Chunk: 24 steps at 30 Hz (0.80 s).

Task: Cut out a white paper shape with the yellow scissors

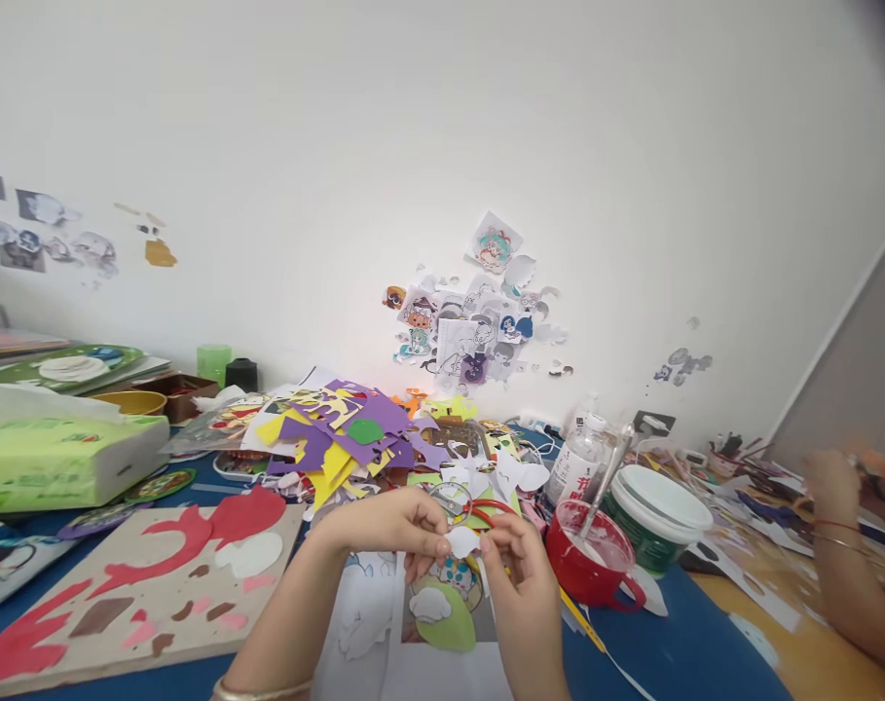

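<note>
A small white cut piece (463, 542) is raised between the person's two hands, above a printed sheet (486, 672). The left hand (405, 526) pinches its left edge, thumb and fingers closed on it. The right hand (522, 574) has its fingers curled at the opposite edge with a narrow gap between thumb and forefinger; whether they grip it cannot be told. Below the piece, a light-green leaf shape (453, 628) lies on the sheet, a white cloud shape (428, 605) overlapping it. A red mug (584, 570) stands right of the right hand on the blue tabletop (676, 643).
</note>
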### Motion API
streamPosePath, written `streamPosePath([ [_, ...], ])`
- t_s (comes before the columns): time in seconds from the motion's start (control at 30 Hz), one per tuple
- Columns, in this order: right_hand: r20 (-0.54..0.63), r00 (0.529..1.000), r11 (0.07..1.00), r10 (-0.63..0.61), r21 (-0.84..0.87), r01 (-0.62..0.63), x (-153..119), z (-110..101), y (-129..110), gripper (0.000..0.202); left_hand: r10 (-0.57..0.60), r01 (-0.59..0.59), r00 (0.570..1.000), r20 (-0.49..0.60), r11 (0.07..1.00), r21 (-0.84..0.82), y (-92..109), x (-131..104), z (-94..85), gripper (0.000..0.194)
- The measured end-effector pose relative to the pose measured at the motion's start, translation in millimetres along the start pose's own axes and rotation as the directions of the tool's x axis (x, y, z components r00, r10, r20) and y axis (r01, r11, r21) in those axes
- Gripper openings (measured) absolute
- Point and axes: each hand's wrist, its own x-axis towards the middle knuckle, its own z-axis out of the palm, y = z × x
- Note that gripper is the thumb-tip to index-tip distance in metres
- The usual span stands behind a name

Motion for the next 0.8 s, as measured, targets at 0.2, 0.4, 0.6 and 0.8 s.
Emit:
streamPosePath([
  [0.2,0.008,1.0,1.0,-0.001,-0.017,0.001,0,0,4,0.031,-0.002,0.002,1.0,-0.01,1.0,0.017,1,0,0.7,0.036],
  [0.4,0.013,1.0,0.999,-0.015,-0.042,0.015,0,-2,3,0.031,0.017,-0.017,1.0,-0.008,0.999,0.033,0,-1,1.8,0.034],
  [0.6,-0.001,0.999,0.997,-0.05,-0.057,0.05,-1,-1,4,0.029,0.024,-0.023,1.0,-0.019,0.998,0.06,-2,0,1.7,0.035],
  [0.8,0.104,0.995,0.992,0.006,-0.124,0.007,3,-9,12,0.024,-0.033,0.035,0.999,-0.023,0.996,0.086,-3,-1,-1.7,0.035],
])
